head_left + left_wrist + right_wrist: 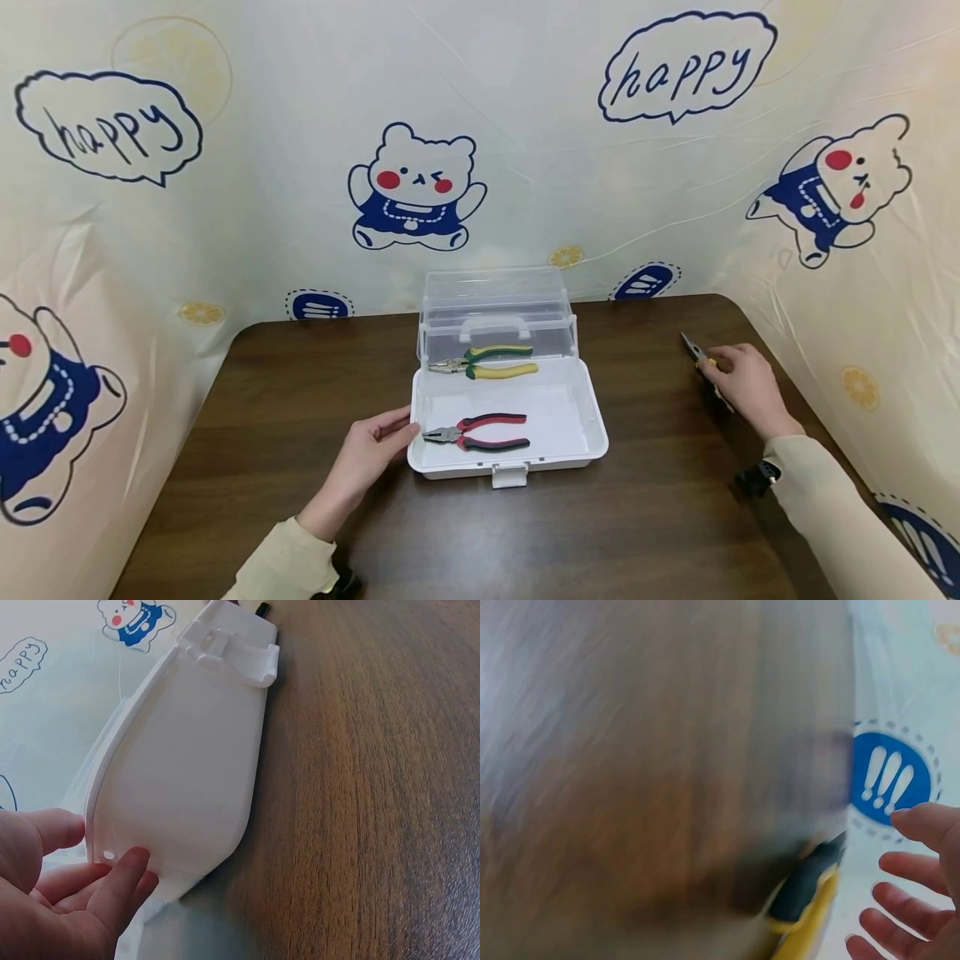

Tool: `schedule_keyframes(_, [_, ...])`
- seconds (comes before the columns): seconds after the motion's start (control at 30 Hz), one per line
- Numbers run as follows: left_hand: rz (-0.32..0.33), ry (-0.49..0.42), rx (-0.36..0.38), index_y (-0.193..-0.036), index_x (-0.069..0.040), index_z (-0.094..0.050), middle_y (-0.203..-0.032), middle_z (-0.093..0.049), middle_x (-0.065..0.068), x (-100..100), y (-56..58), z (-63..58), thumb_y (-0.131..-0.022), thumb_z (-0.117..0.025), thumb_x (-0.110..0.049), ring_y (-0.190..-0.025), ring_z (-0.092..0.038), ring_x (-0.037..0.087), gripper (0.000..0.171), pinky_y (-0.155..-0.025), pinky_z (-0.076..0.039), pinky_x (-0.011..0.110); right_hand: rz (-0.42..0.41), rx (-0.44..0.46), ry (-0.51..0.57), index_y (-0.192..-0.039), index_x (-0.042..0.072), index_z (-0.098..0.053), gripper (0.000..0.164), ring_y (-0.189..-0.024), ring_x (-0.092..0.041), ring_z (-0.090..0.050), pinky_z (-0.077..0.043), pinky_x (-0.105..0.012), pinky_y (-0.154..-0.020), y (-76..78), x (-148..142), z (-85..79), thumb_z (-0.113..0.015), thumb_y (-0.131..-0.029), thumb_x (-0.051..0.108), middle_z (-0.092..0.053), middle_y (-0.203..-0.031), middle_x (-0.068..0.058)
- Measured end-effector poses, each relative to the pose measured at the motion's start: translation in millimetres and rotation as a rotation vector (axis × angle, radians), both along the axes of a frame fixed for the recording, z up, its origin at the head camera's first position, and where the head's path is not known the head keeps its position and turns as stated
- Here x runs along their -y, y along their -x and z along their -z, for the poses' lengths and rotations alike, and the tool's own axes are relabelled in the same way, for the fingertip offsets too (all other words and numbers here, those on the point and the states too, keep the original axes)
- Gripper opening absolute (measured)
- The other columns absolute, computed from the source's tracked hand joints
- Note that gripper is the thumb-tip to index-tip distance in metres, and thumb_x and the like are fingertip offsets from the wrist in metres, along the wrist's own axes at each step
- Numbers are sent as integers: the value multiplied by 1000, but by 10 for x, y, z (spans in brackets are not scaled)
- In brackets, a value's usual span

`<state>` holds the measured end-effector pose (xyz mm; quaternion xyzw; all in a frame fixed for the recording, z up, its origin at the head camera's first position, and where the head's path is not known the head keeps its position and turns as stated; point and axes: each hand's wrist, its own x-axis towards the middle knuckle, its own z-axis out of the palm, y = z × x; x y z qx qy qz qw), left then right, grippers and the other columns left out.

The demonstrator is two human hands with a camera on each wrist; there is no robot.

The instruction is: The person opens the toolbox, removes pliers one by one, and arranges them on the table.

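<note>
My left hand [375, 446] holds the left edge of a white toolbox [592, 446]. In the left wrist view its thumb lies at the rim, with fingers against the outer wall. The lid stands up at the back. Inside the box lie red-and-black pliers [491, 443] near the front and green-and-yellow pliers [502, 372] near the back. At the table's right side my right hand [750, 385] is beside pliers with a pointed grey nose [693, 347]. The right wrist view shows their black-and-yellow handles [804, 896] apart from the spread fingers.
The toolbox has a clear lid [495, 292] with a handle and a white latch [510, 476] at its front. Everything stands on a dark wooden table [645, 533]. A printed curtain [525, 192] with cartoon bears hangs behind and along both sides.
</note>
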<state>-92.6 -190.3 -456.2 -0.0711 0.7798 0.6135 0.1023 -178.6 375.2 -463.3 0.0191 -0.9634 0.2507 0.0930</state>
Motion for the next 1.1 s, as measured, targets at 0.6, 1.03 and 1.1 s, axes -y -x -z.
schedule_keyframes(0.6, [2, 14, 4, -142, 2, -62, -131, -68, 24, 1, -17, -8, -100, -71, -15, -111, -71, 29, 46, -86, -62, 33, -198, -146, 22, -120, -3, -73, 32, -96, -35, -62, -52, -53, -82, -7, 771, -461, -76, -97, 18, -68, -113, -23])
schedule_keyframes(1.03, [-5, 23, 5, -141, 3, -62, -131, -68, 25, -8, -15, -7, -100, -70, -13, -111, -71, 31, 44, -86, -62, 34, -328, -119, 34, -123, 3, -73, 34, -103, -32, -65, -57, -53, -88, -40, 1389, -662, -79, -95, 22, -70, -115, -15])
schedule_keyframes(1.1, [-4, 21, 5, -141, 3, -62, -131, -68, 25, -6, -19, -7, -100, -71, -14, -112, -71, 32, 45, -86, -62, 35, -353, -127, 36, -123, 4, -73, 35, -103, -31, -65, -57, -51, -87, -38, 1482, -683, -80, -94, 21, -70, -115, -14])
